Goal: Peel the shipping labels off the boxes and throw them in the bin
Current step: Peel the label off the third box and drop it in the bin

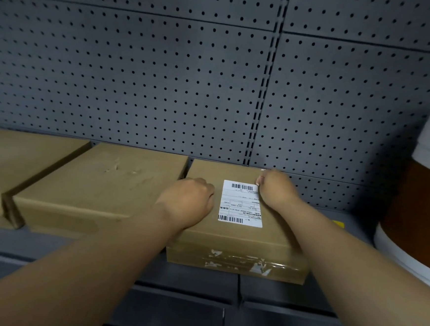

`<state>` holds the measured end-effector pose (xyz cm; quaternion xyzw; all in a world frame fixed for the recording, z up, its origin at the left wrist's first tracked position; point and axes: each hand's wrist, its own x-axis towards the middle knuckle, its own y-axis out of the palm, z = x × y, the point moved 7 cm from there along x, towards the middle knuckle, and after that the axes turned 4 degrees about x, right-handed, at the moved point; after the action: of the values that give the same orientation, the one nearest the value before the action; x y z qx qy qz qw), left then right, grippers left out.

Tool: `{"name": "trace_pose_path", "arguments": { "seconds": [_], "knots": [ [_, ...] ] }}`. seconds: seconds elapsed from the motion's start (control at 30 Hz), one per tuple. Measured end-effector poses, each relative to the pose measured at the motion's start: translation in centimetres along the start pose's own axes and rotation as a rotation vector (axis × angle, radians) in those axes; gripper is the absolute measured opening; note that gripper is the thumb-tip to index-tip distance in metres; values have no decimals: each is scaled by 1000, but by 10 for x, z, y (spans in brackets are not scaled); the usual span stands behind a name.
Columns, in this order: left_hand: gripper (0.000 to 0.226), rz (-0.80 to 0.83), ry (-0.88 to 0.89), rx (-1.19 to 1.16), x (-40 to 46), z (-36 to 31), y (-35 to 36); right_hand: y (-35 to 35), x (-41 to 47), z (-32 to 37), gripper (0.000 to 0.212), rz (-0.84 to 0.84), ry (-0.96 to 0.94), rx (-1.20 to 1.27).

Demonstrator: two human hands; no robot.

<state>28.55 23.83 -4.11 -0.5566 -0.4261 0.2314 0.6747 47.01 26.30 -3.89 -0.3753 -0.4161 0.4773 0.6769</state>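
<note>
Alongside: 2 bare boxes (98, 187) left — tub (421, 204) right.

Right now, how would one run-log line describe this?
stage: peel starting | left hand: steadies brown cardboard box | right hand: at white barcode shipping label corner | label: still flat

The box (239, 231) under both hands is matt brown cardboard, with glossy clear tape, torn and whitish in patches, along its front face. Its label (241, 203) is smooth white paper printed in black. The neighbouring box (98, 187) is the same dull cardboard, scuffed on top. The pegboard (163, 81) behind and the shelf (48, 245) look like matt grey painted metal.
</note>
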Motion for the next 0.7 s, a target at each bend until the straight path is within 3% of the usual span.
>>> {"name": "trace_pose_path", "arguments": {
  "seconds": [0.27, 0.47, 0.7],
  "knots": [
    [29, 3, 45, 72, 2, -3, -1, 0, -5, -1, 34, -31, 16, 16],
    [30, 32, 71, 114, 4, -6, -2, -10, -11, -12, 31, -68, 149, 276],
    [27, 59, 73, 142, 5, -6, 1, -8, -16, -2, 27, -104, 25, 122]
  ]
}}
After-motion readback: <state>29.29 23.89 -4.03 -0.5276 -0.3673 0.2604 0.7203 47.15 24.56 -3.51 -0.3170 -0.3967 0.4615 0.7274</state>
